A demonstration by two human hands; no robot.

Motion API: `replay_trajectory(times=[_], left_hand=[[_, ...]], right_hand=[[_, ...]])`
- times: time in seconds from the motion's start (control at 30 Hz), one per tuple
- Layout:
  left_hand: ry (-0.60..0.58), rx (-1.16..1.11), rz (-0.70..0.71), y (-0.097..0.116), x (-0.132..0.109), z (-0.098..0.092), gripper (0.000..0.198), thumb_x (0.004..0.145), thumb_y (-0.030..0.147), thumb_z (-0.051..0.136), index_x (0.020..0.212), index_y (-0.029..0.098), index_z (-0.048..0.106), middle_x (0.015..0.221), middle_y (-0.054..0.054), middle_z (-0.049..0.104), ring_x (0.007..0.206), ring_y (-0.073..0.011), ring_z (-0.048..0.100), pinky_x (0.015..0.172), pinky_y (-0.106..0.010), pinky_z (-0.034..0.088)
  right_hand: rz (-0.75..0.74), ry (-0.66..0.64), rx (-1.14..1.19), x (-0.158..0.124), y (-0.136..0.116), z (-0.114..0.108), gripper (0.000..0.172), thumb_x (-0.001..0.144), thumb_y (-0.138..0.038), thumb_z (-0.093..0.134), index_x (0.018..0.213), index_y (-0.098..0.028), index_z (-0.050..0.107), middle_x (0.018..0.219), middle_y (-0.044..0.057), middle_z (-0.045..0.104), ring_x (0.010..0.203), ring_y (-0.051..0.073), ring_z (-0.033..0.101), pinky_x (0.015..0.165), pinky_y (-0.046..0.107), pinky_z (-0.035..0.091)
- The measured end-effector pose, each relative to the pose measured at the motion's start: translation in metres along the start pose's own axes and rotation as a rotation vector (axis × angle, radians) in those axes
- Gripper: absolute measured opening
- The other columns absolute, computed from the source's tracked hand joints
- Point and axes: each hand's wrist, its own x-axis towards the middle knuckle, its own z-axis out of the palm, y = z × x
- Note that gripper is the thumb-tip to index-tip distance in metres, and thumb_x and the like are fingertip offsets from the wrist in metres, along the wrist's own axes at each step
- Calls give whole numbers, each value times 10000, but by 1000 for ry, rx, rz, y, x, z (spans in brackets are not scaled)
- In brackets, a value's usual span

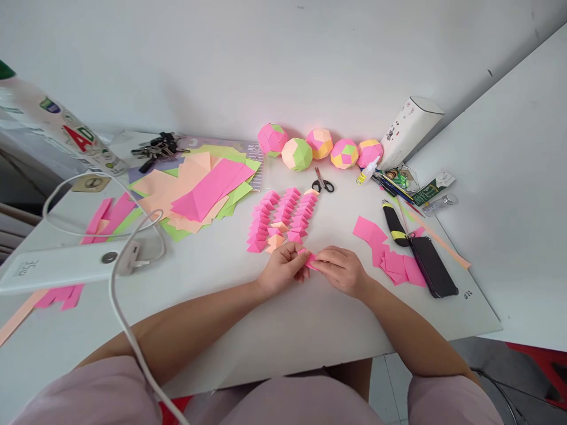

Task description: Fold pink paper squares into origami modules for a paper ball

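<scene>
Holding pink piece (309, 260) in closed grip of left hand (283, 265) and right hand (344, 269), just beside folded rows (287, 206); could crease crooked from uneven pinching, or scatter rows with stray knuckles

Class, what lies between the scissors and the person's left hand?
In the head view, rows of folded paper pieces, mostly pink, lie there.

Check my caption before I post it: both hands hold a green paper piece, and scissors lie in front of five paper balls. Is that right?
One slip: the paper piece held by the left hand and right hand is pink, not green, as the head view shows. The rest stands: scissors lie in front of five paper balls.
</scene>
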Motion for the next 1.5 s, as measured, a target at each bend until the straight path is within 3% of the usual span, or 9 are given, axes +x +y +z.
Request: replay_trajectory(times=[0.27,0.47,0.6,0.7,0.93,1.13,1.37,1.5], left_hand=[[57,134,32,-3,-2,4,355,780,508,597,802,154,573,651,-38,688,607,-153,639,500,-236,475],[1,242,63,-7,-3,2,375,840,517,501,838,155,602,772,-60,688,685,-161,636,557,-259,497],[-60,268,63,-5,-4,2,371,868,499,459,931,163,603,883,-76,687,832,-193,649,600,-261,500],[-82,316,61,-4,-5,2,352,878,469,450,960,161,600,859,-71,681,801,-187,646,611,-269,496],[-149,341,55,-4,-7,1,250,865,338,490,1029,169,574,868,-62,693,791,-175,649,645,-270,486],[-134,315,68,-5,-8,2,221,846,314,518,992,164,590,838,-60,693,729,-159,641,651,-277,497],[-100,305,31,-3,-8,3,290,839,434,536,881,161,625,872,-64,687,688,-141,637,652,-271,512],[-82,297,43,-6,-7,1,313,838,462,530,863,162,615,829,-51,673,627,-124,610,599,-257,497]], right_hand=[[141,-98,79,-3,2,-2,161,862,-87,517,823,-176,645,736,47,655,670,138,546,579,254,487],[458,-154,330,-2,0,-2,189,887,-191,515,752,-177,646,733,53,650,670,129,582,614,256,494],[723,-187,438,2,-2,-6,129,825,-227,601,725,-171,661,724,45,650,646,128,577,583,250,472],[911,-198,488,4,-4,-8,111,778,-252,648,703,-172,659,707,29,640,631,125,560,568,246,460],[1132,-179,651,2,-3,-7,205,709,-344,706,708,-162,612,688,5,613,591,105,528,536,235,455],[1184,-168,751,3,-4,-7,215,705,-346,712,736,-148,634,695,18,635,629,123,581,580,261,506],[1063,-78,815,7,-6,-9,185,745,-308,680,680,-154,601,679,7,610,599,116,581,566,254,481],[1076,-132,794,5,-5,-7,161,771,-307,646,724,-157,609,659,-4,600,593,107,552,550,238,454]])
